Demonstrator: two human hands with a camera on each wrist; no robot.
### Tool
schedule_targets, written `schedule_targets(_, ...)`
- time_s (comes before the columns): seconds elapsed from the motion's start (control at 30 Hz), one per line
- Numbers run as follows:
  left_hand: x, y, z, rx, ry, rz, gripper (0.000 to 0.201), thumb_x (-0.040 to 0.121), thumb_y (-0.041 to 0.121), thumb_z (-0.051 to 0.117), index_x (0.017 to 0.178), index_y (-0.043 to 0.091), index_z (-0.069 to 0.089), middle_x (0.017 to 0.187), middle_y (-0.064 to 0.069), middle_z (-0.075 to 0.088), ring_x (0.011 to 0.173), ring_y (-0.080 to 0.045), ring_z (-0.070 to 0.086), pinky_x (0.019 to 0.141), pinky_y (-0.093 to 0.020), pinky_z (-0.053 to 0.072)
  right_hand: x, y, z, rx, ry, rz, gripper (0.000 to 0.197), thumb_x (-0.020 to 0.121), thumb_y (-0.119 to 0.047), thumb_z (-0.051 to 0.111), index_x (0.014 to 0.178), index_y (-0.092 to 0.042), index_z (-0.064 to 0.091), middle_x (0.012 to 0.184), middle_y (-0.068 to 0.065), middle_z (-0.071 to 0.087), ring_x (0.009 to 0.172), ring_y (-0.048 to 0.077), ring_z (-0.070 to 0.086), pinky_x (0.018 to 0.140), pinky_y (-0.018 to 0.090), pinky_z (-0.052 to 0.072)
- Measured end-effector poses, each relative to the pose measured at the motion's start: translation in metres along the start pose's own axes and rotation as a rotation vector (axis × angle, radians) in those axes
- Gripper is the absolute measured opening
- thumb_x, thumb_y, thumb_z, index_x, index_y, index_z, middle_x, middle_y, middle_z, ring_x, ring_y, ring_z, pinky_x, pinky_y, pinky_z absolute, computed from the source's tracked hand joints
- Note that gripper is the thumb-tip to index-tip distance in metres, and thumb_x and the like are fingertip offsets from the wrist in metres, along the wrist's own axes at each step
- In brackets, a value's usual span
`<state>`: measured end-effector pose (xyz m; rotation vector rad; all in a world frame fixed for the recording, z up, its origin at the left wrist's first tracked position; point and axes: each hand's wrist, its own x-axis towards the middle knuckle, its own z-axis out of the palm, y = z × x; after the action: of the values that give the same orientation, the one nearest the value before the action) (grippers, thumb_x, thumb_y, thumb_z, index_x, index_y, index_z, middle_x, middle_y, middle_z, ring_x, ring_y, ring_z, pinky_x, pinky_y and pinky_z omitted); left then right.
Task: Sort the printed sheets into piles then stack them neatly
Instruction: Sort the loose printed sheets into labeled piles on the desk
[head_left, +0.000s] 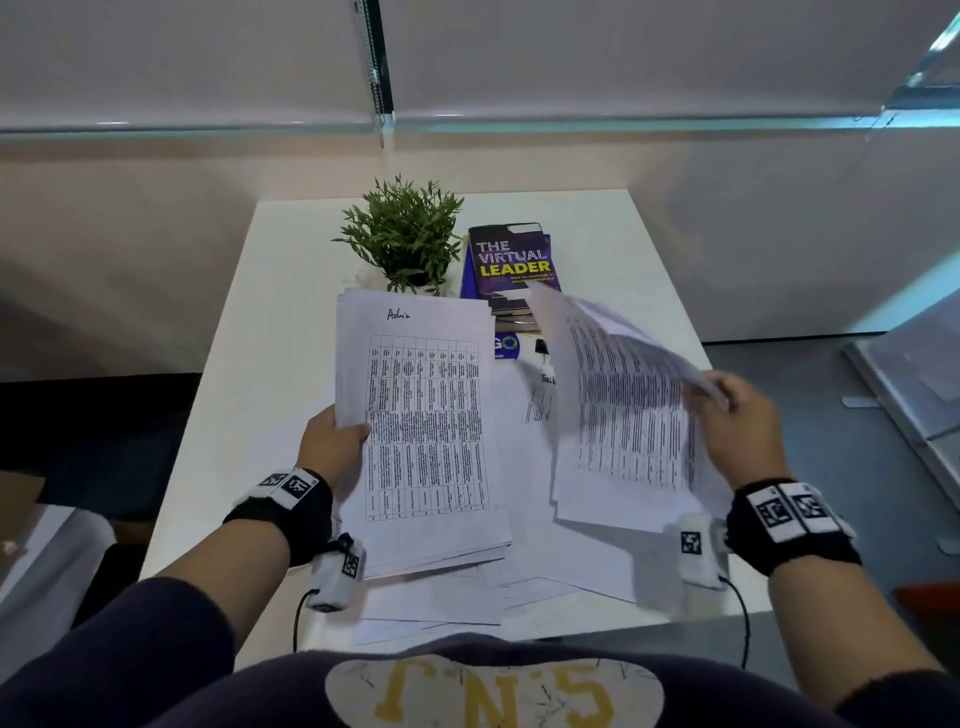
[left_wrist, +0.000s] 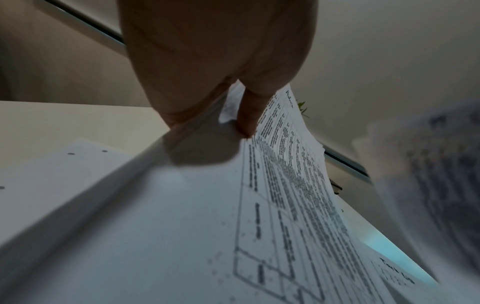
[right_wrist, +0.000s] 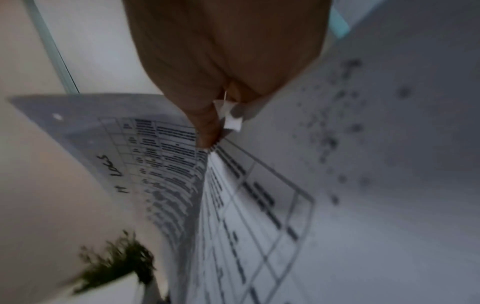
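White table (head_left: 613, 234), frame centre: my left hand (head_left: 332, 441) grips the printed stack (head_left: 421, 431), thumb on top; my right hand (head_left: 737, 421) pinches lifted, curling sheets (head_left: 623, 405).

My head cam looks forward and down from above my chest onto the white table (head_left: 291, 291), wall behind. Left wrist cam sits right at the left hand (left_wrist: 215, 61), facing along it at its sheet stack (left_wrist: 272, 185), very near (blurry). Right wrist cam likewise, tight on the right hand (right_wrist: 228, 51); all three share the plant (head_left: 402, 234) and printed sheets.
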<state>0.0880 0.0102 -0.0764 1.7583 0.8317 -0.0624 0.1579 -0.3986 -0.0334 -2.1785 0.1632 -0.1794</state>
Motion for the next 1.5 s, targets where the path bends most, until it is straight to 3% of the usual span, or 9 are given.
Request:
schedule_targets(0.3, -0.017, 0.011, 0.012, -0.066, -0.078, 0.027, 0.036, 0.094, 0.006, 0.055, 0.13, 0.007, 0.053, 0.11, -0.008, 0.06, 0.099, -0.025, 0.055, 0.081, -0.029, 0.041, -0.005, -0.028, 0.053, 0.145, -0.197, 0.096, 0.038, 0.094, -0.037, 0.062, 0.072, -0.01, 0.047, 0.067, 0.003, 0.048, 0.065, 0.018, 0.045, 0.06, 0.029, 0.036)
schedule_targets(0.43, -0.029, 0.02, 0.02, -0.116, -0.174, 0.005, 0.031, 0.092, 0.004, 0.055, 0.123, 0.006, 0.057, 0.111, -0.01, 0.064, 0.103, -0.027, 0.058, 0.086, -0.033, 0.042, -0.017, -0.016, 0.098, 0.132, -0.414, 0.232, 0.077, 0.09, -0.058, 0.054, 0.142, -0.003, 0.042, 0.15, 0.012, 0.044, 0.136, 0.028, 0.042, 0.111, 0.048, 0.036)
schedule_targets(0.57, -0.034, 0.027, 0.021, -0.193, -0.201, -0.048, 0.024, 0.093, 0.019, 0.049, 0.108, 0.005, 0.061, 0.101, -0.014, 0.067, 0.095, -0.03, 0.063, 0.081, -0.033, 0.049, -0.019, 0.005, 0.115, 0.118, -0.514, 0.208, 0.105, 0.069, -0.086, 0.05, 0.141, -0.01, 0.039, 0.15, 0.005, 0.044, 0.138, 0.023, 0.04, 0.115, 0.048, 0.03)
schedule_targets(0.7, -0.04, 0.025, 0.024, -0.039, -0.198, 0.051, 0.05, 0.095, 0.06, 0.041, 0.098, 0.016, 0.064, 0.082, -0.025, 0.064, 0.073, -0.036, 0.062, 0.075, -0.037, 0.051, -0.024, 0.002, 0.121, 0.099, -0.551, 0.199, 0.104, 0.068, -0.086, 0.053, 0.147, -0.021, 0.035, 0.155, 0.001, 0.041, 0.141, 0.023, 0.039, 0.115, 0.051, 0.032)
schedule_targets(0.87, -0.044, 0.014, 0.035, 0.091, -0.253, 0.135, 0.043, 0.095, 0.026, 0.059, 0.136, 0.014, 0.049, 0.117, -0.019, 0.065, 0.102, -0.04, 0.063, 0.083, -0.037, 0.053, -0.03, -0.025, 0.124, 0.204, -0.527, 0.267, 0.065, 0.087, -0.032, 0.072, 0.137, -0.02, 0.03, 0.133, 0.008, 0.054, 0.118, 0.026, 0.056, 0.108, 0.042, 0.039)
schedule_targets(1.0, -0.044, 0.011, 0.038, -0.005, -0.243, 0.11, 0.047, 0.096, 0.012, 0.054, 0.142, 0.01, 0.044, 0.128, -0.008, 0.058, 0.121, -0.028, 0.054, 0.099, -0.034, 0.043, -0.028, -0.001, 0.132, 0.174, -0.6, 0.352, 0.091, 0.062, -0.062, 0.084, 0.128, -0.011, 0.048, 0.127, 0.007, 0.058, 0.115, 0.024, 0.056, 0.101, 0.043, 0.044)
schedule_targets(1.17, -0.037, 0.003, 0.04, -0.09, -0.342, 0.068, 0.036, 0.094, 0.01, 0.057, 0.128, 0.018, 0.049, 0.113, -0.003, 0.063, 0.102, -0.019, 0.06, 0.095, -0.036, 0.049, -0.027, 0.001, 0.118, 0.191, -0.517, 0.373, 0.034, 0.084, -0.028, 0.076, 0.109, -0.005, 0.069, 0.107, 0.012, 0.072, 0.104, 0.031, 0.066, 0.093, 0.042, 0.049)
schedule_targets(1.3, -0.007, -0.027, 0.03, 0.236, -0.255, 0.008, 0.027, 0.09, 0.01, 0.057, 0.117, 0.013, 0.056, 0.106, -0.009, 0.065, 0.075, -0.017, 0.059, 0.065, -0.031, 0.052, -0.014, 0.01, 0.09, 0.241, -0.412, 0.366, 0.078, 0.055, -0.055, 0.086, 0.11, -0.002, 0.069, 0.109, 0.018, 0.072, 0.102, 0.035, 0.066, 0.097, 0.052, 0.048)
schedule_targets(1.5, 0.02, -0.08, 0.02, 0.798, -0.09, -0.117, 0.069, 0.08, 0.044, 0.071, 0.131, 0.007, 0.043, 0.13, -0.016, 0.044, 0.119, -0.032, 0.048, 0.096, -0.04, 0.048, 0.002, 0.034, 0.052, 0.251, -0.236, 0.492, 0.118, 0.068, -0.049, 0.085, 0.153, 0.001, 0.019, 0.156, 0.021, 0.033, 0.138, 0.037, 0.04, 0.111, 0.053, 0.033)
